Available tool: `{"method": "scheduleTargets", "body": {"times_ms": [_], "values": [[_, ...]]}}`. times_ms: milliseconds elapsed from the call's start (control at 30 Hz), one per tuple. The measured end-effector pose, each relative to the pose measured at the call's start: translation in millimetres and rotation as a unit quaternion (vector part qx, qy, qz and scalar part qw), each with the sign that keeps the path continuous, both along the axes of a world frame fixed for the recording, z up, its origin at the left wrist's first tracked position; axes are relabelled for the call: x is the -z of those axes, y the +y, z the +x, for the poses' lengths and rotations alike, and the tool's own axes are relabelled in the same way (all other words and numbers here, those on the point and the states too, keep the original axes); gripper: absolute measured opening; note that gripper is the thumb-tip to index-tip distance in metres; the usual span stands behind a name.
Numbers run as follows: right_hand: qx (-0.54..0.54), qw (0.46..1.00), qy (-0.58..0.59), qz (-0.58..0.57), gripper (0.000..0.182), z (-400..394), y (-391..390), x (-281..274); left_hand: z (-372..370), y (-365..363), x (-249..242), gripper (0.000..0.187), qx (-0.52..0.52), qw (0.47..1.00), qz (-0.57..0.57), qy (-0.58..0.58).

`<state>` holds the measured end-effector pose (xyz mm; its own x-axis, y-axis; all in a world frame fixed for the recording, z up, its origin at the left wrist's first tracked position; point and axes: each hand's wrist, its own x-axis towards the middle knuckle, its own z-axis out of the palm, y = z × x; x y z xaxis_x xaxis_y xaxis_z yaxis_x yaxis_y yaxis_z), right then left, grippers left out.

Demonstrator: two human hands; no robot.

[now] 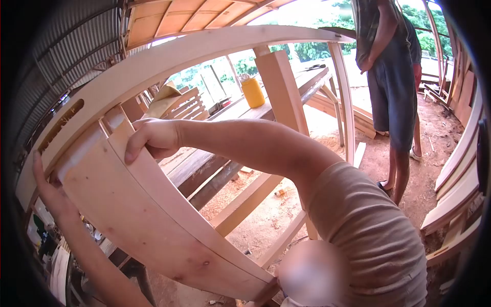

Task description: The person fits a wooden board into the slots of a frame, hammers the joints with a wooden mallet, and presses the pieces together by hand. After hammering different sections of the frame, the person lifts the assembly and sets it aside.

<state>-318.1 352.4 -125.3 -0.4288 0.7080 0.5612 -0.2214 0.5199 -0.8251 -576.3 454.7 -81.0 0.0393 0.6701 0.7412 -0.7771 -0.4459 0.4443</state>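
A wide, curved wooden panel (138,210) stands slanted in a large pale timber frame, its upper end close under the curved top rail (204,48). My right hand (151,138) reaches across from the right and is closed over the upper edge of a narrow board (148,169) along the panel's right side, thumb on the near face. My left hand (59,197) is at the panel's upper left end, against the rail. One finger stretches up over the rail; the others are mostly hidden behind the wood. A long slot (61,123) is cut in the rail near this hand.
An upright post (281,84) and lower crossbars (245,204) belong to the frame. Behind it, a workbench (189,169) carries a yellow container (252,92). Another person (391,87) stands at the right. Curved timber pieces (455,179) lean at the far right.
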Motion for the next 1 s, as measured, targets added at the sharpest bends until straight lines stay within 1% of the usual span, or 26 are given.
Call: {"method": "scheduleTargets", "body": {"times_ms": [100, 167, 200, 267, 300, 400, 433, 500, 533, 567, 600, 633, 700, 767, 833, 867, 933, 1000], "values": [[0.005, 1.0, -0.027, 0.003, 0.05, 0.4, -2.2, 0.4, 4.2, -10.1, 1.9, 0.072, -0.004, 1.0, -0.005, 0.008], [-0.003, 1.0, -0.024, 0.004, 0.051, -0.6, -0.7, 0.6, 6.2, -6.1, 1.9, 0.073, -0.06, 0.997, 0.045, 0.007], [-0.013, 1.0, -0.017, 0.003, 0.052, -0.3, -0.8, 2.6, 7.9, -7.0, 2.2, 0.073, -0.058, 0.997, 0.043, 0.012], [-0.018, 1.0, 0.0, -0.008, 0.053, 0.7, 0.9, 5.3, 7.2, -10.1, 2.6, 0.072, -0.036, 0.999, -0.023, 0.007], [-0.028, 0.999, 0.013, -0.019, 0.054, -0.2, 4.3, 7.9, 6.9, -8.0, 3.3, 0.072, -0.039, 0.999, -0.026, 0.01], [-0.041, 0.999, 0.033, -0.002, 0.052, 1.8, 10.8, 13.0, -0.1, 1.9, -0.7, 0.068, -0.059, 0.998, 0.007, 0.007], [-0.044, 0.998, 0.034, -0.001, 0.052, 2.5, 13.2, 12.1, -3.3, 9.3, -2.6, 0.067, -0.04, 0.999, 0.008, 0.005], [-0.031, 0.999, -0.017, 0.04, 0.05, 3.3, 10.8, 12.5, -1.8, 13.4, -3.3, 0.066, -0.017, 1.0, 0.009, 0.011], [-0.027, 0.999, -0.012, 0.04, 0.05, 3.9, 8.6, 12.9, -2.3, 12.8, -4.1, 0.064, -0.04, 0.999, 0.005, 0.003], [-0.007, 1.0, 0.001, 0.026, 0.048, 2.8, 6.9, 13.2, -3.5, 12.6, -3.1, 0.062, -0.063, 0.998, -0.001, -0.006], [0.012, 1.0, 0.013, 0.012, 0.045, 1.7, 6.4, 14.9, -11.1, 28.6, -4.3, 0.055, -0.061, 0.998, 0.006, 0.008], [0.019, 1.0, 0.011, 0.01, 0.045, 1.1, 5.1, 15.3, -14.6, 31.7, -4.7, 0.055, -0.063, 0.998, 0.009, 0.004], [0.05, 0.997, 0.061, 0.018, 0.038, -3.7, 2.7, 20.1, -15.3, 33.3, -5.1, 0.055, -0.069, 0.997, 0.014, 0.003], [0.072, 0.995, 0.059, 0.032, 0.039, -3.8, -3.0, 22.2, -14.1, 34.4, -4.9, 0.055, -0.072, 0.997, 0.016, 0.004], [0.185, 0.98, 0.007, 0.075, 0.04, -3.1, -6.9, 22.0, -10.8, 34.3, -5.8, 0.056, -0.072, 0.997, 0.018, 0.008], [0.185, 0.98, 0.007, 0.074, 0.04, -2.7, -8.6, 22.0, -11.6, 34.4, -6.7, 0.056, -0.074, 0.997, 0.02, 0.008], [0.242, 0.957, -0.053, 0.15, 0.042, -3.4, -11.3, 20.5, -11.9, 36.0, -7.7, 0.056, -0.074, 0.997, 0.023, 0.008], [0.246, 0.953, -0.059, 0.167, 0.045, -5.4, -9.8, 22.6, -13.8, 37.2, -7.6, 0.056, -0.07, 0.997, 0.03, 0.009]]}}
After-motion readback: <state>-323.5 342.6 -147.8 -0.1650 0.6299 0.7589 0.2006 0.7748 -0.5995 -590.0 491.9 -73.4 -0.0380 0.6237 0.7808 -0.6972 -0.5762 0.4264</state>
